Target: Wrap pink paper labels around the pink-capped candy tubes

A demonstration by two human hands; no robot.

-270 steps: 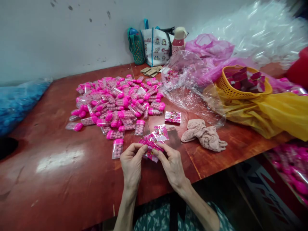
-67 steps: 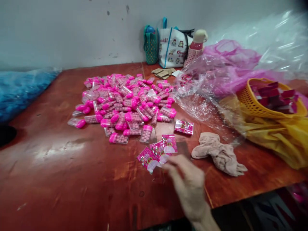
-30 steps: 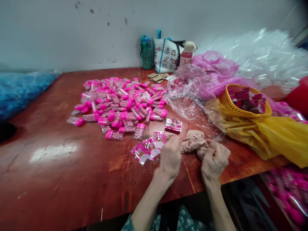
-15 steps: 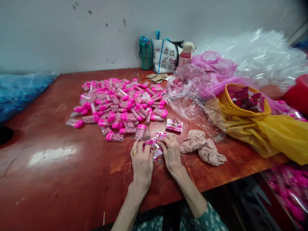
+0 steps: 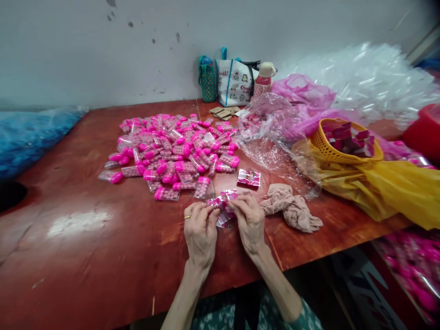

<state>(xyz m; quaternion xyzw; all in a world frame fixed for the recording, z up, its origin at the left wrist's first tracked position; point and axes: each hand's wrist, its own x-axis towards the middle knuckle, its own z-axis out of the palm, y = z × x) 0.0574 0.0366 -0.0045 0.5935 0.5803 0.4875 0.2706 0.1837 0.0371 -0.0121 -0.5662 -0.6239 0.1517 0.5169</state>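
**Both hands pinch pink sachets just in front of capsule pile**

Just in front of the pink capsule pile (image 5: 173, 149), near the table (image 5: 85, 247) front edge, both hands meet on a small bunch of pink sachets (image 5: 222, 205). Left hand (image 5: 200, 231), ring on one finger, has fingers closed narrow on the bunch's left end. Right hand (image 5: 250, 221) grips the right end, fingers curled, also pinching. Sachets sit low over the wood; whether they touch it I cannot tell.

Right of the pile: one separate pink packet (image 5: 249, 178) lying flat, then a crumpled beige cloth (image 5: 290, 211) just beside the right hand, not touched. Further right of the pile, clear plastic wrap (image 5: 275, 142), orange basket (image 5: 343, 149) with dark red packets on a yellow bag (image 5: 395, 192). Behind the pile, by the wall, a printed tote bag (image 5: 235, 82) and a bottle (image 5: 263, 80).

Judgement: the step looks like fingertip sorting or aligning of sachets. Best done with light pinches at the edges, the bunch kept low and squared, and wrists clear of the nearest capsules, so nothing slides or scatters.
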